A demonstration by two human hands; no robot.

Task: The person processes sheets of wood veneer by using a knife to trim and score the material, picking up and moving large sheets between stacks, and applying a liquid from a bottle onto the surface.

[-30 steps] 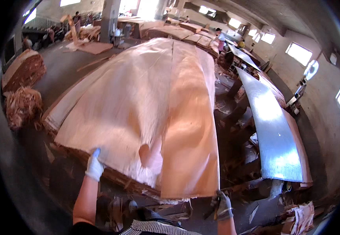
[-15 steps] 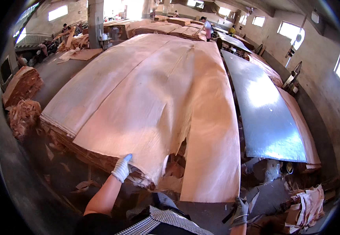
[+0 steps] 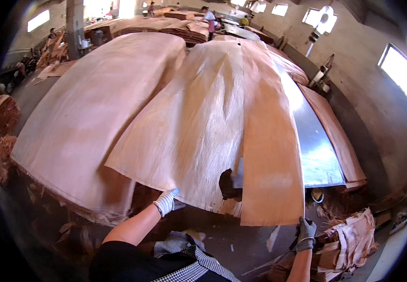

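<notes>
Left hand: the left hand (image 3: 167,202), in a white knit glove, sits at lower centre of the frame, its fingers (image 3: 174,192) clenched on the near edge of the veneer sheet (image 3: 199,127), thumb beneath.
Right hand: the right hand (image 3: 305,233), in a grey glove, is at lower right, just below the sheet's right corner; whether its fingers are clenched on the corner or merely beside it, I cannot tell.
Veneer sheet: thin, pale and wide, it fills the middle of the frame, running from the near edge to the upper centre; it is split lengthwise, and a dark ragged hole (image 3: 229,184) breaks it near the front edge.
Stack: the sheet lies over a stack of veneer (image 3: 86,117) spreading to the left, its frayed edges showing at lower left.
Metal plate: a shiny grey metal plate (image 3: 314,145) lies just right of the sheet, with another pale sheet (image 3: 337,136) along its far side.
Scraps: torn veneer scraps (image 3: 353,239) pile up at lower right.
Floor: the grey floor (image 3: 255,239) shows below the sheet's edge.
Background: people (image 3: 209,19) stand at upper centre; windows (image 3: 398,70) are bright at upper right.
</notes>
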